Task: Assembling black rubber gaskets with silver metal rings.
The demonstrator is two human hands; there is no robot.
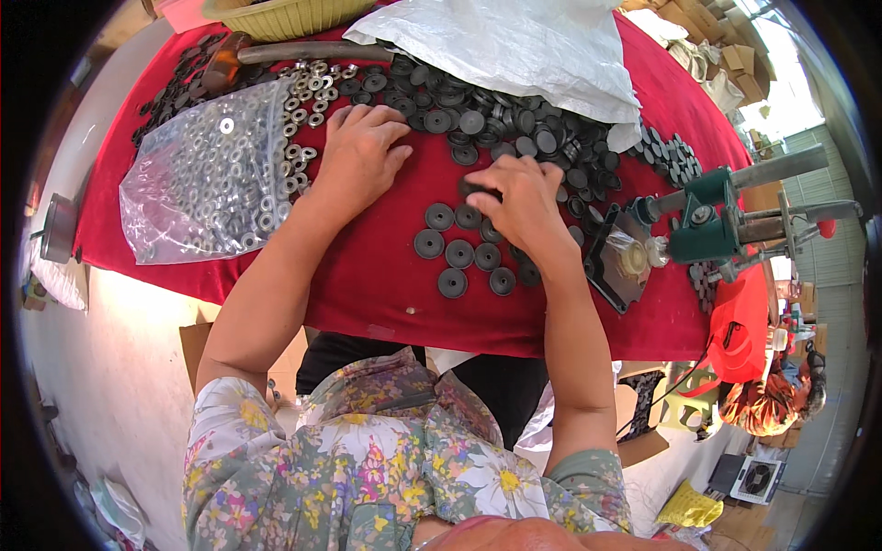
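1. Beneath the curled fingers of the right hand (528,204), at its left side, sits a black disc (476,188), pinched between thumb and fingers as far as the view shows.
2. Just below and left of that hand, small black wheels (459,254) lie flat and loosely spaced, most with a hole at the centre; some near the wrist are partly hidden.
3. Farther left, the left hand (360,151) rests palm down, fingers bent and a little spread, thumb apart; whether anything is under it I cannot tell.
4. Beyond both hands spreads a dense heap of black caps (471,123), partly covered by a white sack (514,46).
5. Close to the left hand's outer side, shiny metal rings (317,95) lie loose, beside a clear plastic bag (207,174) full of similar ones.
6. Past the left hand's fingertips lies a long handle (312,52), with a yellow-green basket (285,20) behind it.
7. To the right of the right hand stand a black tray (602,266) and a green clamp-like tool (703,230).
8. Under both hands, a red cloth (395,298) covers the table.
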